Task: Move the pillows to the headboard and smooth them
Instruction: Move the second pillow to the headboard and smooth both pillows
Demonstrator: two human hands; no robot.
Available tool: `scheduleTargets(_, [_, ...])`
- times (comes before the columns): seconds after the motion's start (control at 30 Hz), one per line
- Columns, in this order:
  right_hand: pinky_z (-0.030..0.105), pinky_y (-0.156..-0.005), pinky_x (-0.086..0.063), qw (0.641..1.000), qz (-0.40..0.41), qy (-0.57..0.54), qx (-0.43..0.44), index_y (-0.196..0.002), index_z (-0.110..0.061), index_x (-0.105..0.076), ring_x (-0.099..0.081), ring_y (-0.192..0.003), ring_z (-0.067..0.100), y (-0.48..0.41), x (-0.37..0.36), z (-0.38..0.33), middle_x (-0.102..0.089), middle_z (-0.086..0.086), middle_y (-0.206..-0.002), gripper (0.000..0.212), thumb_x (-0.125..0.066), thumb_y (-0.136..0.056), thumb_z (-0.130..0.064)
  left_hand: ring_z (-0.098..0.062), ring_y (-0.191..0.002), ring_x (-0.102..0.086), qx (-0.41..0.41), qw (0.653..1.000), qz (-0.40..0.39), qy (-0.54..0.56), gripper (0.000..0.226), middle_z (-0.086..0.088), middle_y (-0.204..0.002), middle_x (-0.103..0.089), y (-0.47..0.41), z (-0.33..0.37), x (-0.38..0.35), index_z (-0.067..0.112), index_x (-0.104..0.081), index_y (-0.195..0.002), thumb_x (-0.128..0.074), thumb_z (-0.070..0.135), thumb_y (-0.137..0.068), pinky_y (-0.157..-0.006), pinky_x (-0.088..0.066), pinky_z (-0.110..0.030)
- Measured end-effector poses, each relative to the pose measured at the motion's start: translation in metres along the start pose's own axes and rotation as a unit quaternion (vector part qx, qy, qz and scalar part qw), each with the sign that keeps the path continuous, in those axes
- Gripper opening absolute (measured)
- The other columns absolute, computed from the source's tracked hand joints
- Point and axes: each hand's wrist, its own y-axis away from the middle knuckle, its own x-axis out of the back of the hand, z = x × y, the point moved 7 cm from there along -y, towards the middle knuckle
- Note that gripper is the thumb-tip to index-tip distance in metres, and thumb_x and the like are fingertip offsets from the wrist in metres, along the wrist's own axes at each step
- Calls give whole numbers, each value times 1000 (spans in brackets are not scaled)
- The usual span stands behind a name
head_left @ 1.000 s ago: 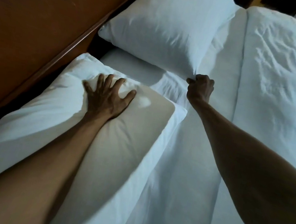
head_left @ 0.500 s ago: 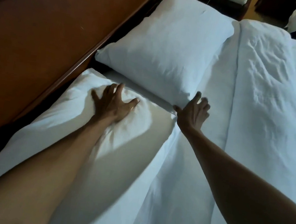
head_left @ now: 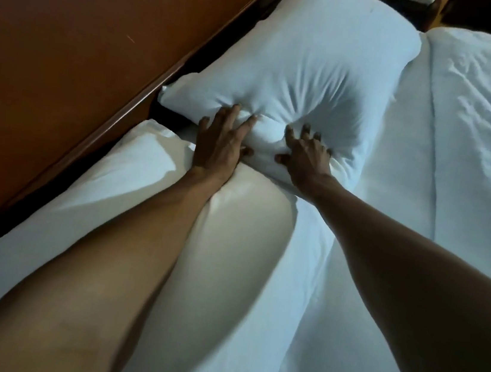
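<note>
Two white pillows lie along the brown wooden headboard [head_left: 67, 62] on the left. The far pillow [head_left: 312, 48] is bunched into creases at its near edge, where both hands clutch it. My left hand [head_left: 222, 142] grips the fabric at that edge, fingers dug in. My right hand [head_left: 304, 156] pinches the same edge a little to the right. The near pillow [head_left: 132, 183] lies under my left forearm, close to the headboard.
A rumpled white duvet [head_left: 475, 138] covers the bed to the right of the pillows. A dark gap [head_left: 166, 110] runs between the headboard and the pillows. Dim furniture shows at the top edge.
Both hands left the near pillow and the sheet, moved forward, and closed on the far pillow's near edge, which now shows deep creases.
</note>
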Motion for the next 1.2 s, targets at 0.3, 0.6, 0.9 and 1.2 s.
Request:
scheduleTargets(0.3, [64,-107,-37,999,-37,22,7,-149,-24,-44,-38,-138,42,11,-6,-2,-38,19,-152,44,-47,-107,-36,-31,-121,-61,28,997,-47,-55,33,-3,-128,-68,-3,10,-1,24,-74,-123,-47,17,-105,-103,-29,-42])
scheduleTargets(0.6, [50,-86,-51,991,82,-28,105,-122,-17,-70,-62,-106,45,60,50,-22,-70,18,-114,32,-49,-104,-34,-39,-79,-67,-47,998,16,-34,20,-10,-78,-67,18,3,66,12,-75,-77,-56,20,-80,-77,-35,-42])
scheduleTargets(0.9, [66,-116,-19,992,118,-15,43,-157,-25,-35,-26,-150,41,65,21,-22,-30,13,-164,69,-37,-100,-63,-29,-154,-34,-76,995,57,30,68,-11,-165,-38,46,8,12,29,-48,-155,-53,60,-94,-121,-19,-61])
scheduleTargets(1.2, [60,-123,5,998,58,-31,-25,-163,-34,6,15,-157,24,65,14,30,17,-2,-170,80,-26,-99,-71,-28,-161,-15,19,999,-7,38,84,-2,-174,-17,48,-5,-10,37,-23,-165,-35,79,-93,-124,-12,-61])
